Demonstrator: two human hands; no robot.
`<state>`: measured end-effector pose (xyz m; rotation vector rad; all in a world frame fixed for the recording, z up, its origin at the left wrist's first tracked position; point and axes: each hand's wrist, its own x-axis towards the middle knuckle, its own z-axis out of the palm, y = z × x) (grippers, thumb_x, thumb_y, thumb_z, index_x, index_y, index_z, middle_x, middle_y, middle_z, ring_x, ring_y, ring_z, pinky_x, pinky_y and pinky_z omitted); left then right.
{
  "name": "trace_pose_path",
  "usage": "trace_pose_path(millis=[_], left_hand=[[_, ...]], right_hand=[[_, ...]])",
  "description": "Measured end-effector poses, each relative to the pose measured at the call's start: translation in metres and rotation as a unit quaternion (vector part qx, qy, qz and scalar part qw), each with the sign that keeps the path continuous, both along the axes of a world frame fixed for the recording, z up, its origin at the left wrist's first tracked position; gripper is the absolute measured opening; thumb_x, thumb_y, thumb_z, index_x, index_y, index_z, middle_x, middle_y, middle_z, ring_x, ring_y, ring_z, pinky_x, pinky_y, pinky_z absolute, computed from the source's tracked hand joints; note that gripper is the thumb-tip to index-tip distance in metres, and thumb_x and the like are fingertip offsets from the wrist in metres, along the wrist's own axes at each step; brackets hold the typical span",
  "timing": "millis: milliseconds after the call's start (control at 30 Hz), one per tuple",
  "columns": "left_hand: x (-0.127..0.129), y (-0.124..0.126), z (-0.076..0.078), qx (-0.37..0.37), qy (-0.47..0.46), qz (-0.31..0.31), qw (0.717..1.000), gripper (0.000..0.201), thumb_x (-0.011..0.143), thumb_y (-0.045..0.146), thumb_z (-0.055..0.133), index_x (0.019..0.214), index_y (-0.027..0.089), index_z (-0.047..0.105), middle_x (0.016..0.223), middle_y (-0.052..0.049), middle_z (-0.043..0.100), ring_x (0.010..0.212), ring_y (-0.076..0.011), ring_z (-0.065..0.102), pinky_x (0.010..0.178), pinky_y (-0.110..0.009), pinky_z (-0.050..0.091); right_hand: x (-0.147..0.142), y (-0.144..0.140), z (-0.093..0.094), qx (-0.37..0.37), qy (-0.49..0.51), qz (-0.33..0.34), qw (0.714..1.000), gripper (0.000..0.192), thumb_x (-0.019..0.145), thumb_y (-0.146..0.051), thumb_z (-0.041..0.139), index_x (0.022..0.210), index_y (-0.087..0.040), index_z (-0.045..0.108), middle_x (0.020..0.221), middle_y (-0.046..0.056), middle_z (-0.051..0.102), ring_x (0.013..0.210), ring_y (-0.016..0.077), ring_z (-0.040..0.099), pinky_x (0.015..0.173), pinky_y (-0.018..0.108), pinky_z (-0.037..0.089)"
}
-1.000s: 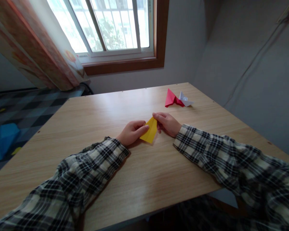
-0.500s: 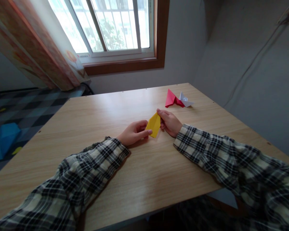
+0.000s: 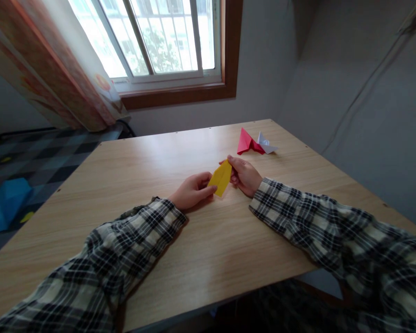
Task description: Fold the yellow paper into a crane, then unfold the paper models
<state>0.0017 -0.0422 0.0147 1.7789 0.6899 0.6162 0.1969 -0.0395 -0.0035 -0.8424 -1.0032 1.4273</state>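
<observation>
A folded piece of yellow paper (image 3: 221, 177) stands tilted just above the wooden table (image 3: 152, 157), near its middle. My left hand (image 3: 191, 190) rests on the table and pinches the paper's lower left edge. My right hand (image 3: 244, 175) grips the paper's upper right edge with thumb and fingers. Both arms wear plaid sleeves.
A folded red paper figure (image 3: 247, 141) and a folded white one (image 3: 266, 144) lie side by side at the table's far right. Beyond are a window (image 3: 159, 37), a curtain (image 3: 55, 69) and grey walls. A blue object (image 3: 2, 203) lies on the checkered floor at left.
The yellow paper was lifted from lying flat to standing tilted between my hands, and its shape narrowed. Both hands stayed on it.
</observation>
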Motion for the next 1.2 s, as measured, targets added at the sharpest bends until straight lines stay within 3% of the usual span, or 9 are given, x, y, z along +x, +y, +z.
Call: trace_pose_path(millis=[133,300,567,1200], left_hand=[[0.001,-0.001,0.001,-0.007,-0.016,0.024,1.000,0.020,0.086,0.032,0.062,0.093,0.016,0.054,0.068,0.003,0.059,0.059,-0.0095,0.056,0.054,-0.022,0.043],[0.002,-0.001,0.000,-0.009,-0.041,0.073,0.996,0.016,0.090,0.031,0.058,0.093,0.016,0.051,0.064,0.001,0.064,0.054,-0.0099,0.058,0.053,-0.022,0.046],[0.003,0.001,-0.001,-0.032,-0.078,0.113,0.990,0.020,0.091,0.030,0.059,0.100,0.017,0.047,0.067,-0.001,0.068,0.052,-0.0104,0.060,0.052,-0.023,0.049],[0.003,0.001,-0.001,-0.027,-0.071,0.065,0.995,0.032,0.088,0.034,0.065,0.108,0.016,0.048,0.077,-0.004,0.072,0.056,-0.0106,0.060,0.053,-0.023,0.046]], right_hand=[[-0.002,-0.004,0.002,0.023,-0.006,0.004,1.000,0.050,0.077,-0.063,0.069,0.099,-0.021,0.055,0.056,-0.010,0.048,0.039,0.0055,0.038,0.034,0.019,0.024],[-0.003,-0.009,0.000,0.044,-0.051,-0.010,0.998,0.046,0.076,-0.057,0.072,0.096,-0.026,0.045,0.056,-0.013,0.049,0.040,0.0068,0.040,0.035,0.018,0.028],[-0.004,-0.019,0.001,0.186,-0.183,-0.049,0.964,0.029,0.086,-0.049,0.065,0.096,-0.023,0.057,0.052,-0.012,0.040,0.042,0.0065,0.038,0.041,0.020,0.031],[-0.006,-0.020,-0.004,0.184,-0.221,-0.044,0.957,0.027,0.082,-0.040,0.070,0.102,-0.023,0.061,0.054,-0.011,0.045,0.044,0.0072,0.038,0.043,0.023,0.029]])
